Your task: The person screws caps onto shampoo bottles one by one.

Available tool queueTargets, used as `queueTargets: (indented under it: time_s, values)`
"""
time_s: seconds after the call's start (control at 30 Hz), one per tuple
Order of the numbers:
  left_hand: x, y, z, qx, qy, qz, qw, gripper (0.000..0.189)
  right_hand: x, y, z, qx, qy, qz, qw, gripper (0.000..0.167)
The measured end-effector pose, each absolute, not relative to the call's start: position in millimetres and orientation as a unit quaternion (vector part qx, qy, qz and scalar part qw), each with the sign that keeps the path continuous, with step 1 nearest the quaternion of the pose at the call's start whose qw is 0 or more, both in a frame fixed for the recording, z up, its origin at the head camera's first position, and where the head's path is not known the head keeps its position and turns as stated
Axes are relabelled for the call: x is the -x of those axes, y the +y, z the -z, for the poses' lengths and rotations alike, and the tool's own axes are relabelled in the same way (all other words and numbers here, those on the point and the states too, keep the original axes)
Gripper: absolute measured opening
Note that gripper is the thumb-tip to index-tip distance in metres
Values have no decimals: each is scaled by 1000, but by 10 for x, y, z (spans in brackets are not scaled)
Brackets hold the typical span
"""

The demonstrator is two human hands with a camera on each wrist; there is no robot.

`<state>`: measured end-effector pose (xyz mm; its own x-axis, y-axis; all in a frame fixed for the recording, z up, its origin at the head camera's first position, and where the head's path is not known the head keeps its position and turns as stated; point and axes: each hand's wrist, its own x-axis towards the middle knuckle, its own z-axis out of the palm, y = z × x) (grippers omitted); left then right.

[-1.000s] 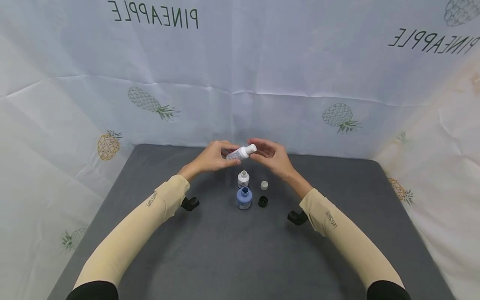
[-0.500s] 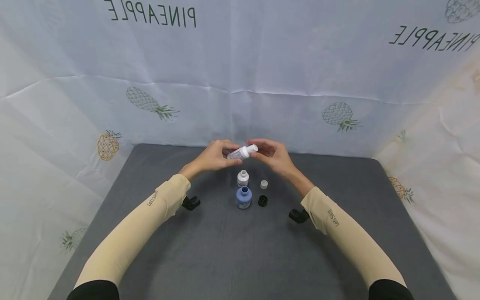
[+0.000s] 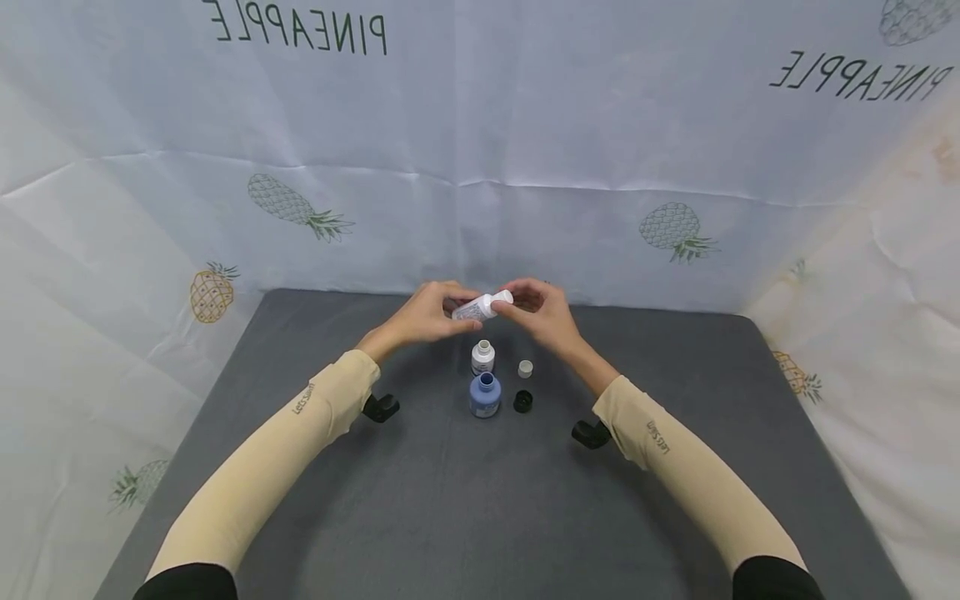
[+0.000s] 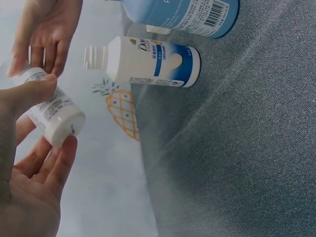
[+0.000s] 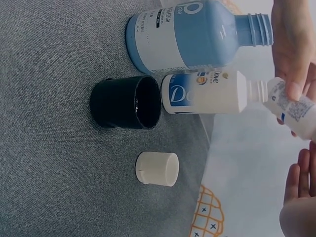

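Observation:
My left hand (image 3: 427, 315) holds a small white bottle (image 3: 474, 309) tilted above the far part of the table, its capped end pointing up to the right. Around the white cap (image 3: 504, 296) are the thumb and fingers of my right hand (image 3: 547, 318), which pinch it. In the left wrist view the bottle's base (image 4: 69, 129) faces the camera, between left thumb and fingers. Below the hands stand an uncapped white Dove bottle (image 5: 227, 91) and, nearer me, an uncapped blue bottle (image 5: 207, 34), both upright with bare threaded necks.
A loose white cap (image 5: 155, 168) and a larger black cap (image 5: 111, 103) rest on the grey table (image 3: 450, 500), right of the standing bottles. Behind the table hangs a pale cloth (image 3: 480, 225) printed with pineapples. Dark wrist mounts (image 3: 381, 408) protrude below both forearms.
My right thumb and fingers have closed in from beside the cap onto it. The left hand keeps its grip on the small bottle, almost unmoved. The standing bottles and loose caps stay put.

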<state>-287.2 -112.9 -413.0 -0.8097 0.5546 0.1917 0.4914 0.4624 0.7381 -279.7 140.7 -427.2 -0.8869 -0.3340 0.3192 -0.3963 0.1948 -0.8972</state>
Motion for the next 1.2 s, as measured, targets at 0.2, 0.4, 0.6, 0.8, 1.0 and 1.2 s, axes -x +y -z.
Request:
queueTargets:
  time_s: [0.2, 0.4, 0.6, 0.8, 1.0, 1.2]
  values:
    - [2867, -1130, 4142, -305, 857, -414, 32, 47, 2774, 1381, 4264, -216, -784, -581, 36, 26]
    - [2880, -1136, 4126, -310, 857, -410, 33, 47, 2765, 1368, 4254, -207, -788, -579, 42, 26]
    - [2889, -1149, 4104, -311, 857, -409, 36, 44, 2754, 1357, 4262, -199, -790, -578, 47, 28]
    - [2876, -1143, 4114, -307, 859, -409, 38, 45, 2753, 1347, 4281, -191, -789, -582, 43, 29]
    - [2866, -1136, 4111, -301, 858, -415, 40, 46, 2753, 1345, 4292, -183, -794, -579, 38, 30]
    - [2890, -1142, 4106, -307, 850, -426, 41, 45, 2756, 1359, 4285, -189, -792, -579, 28, 39]
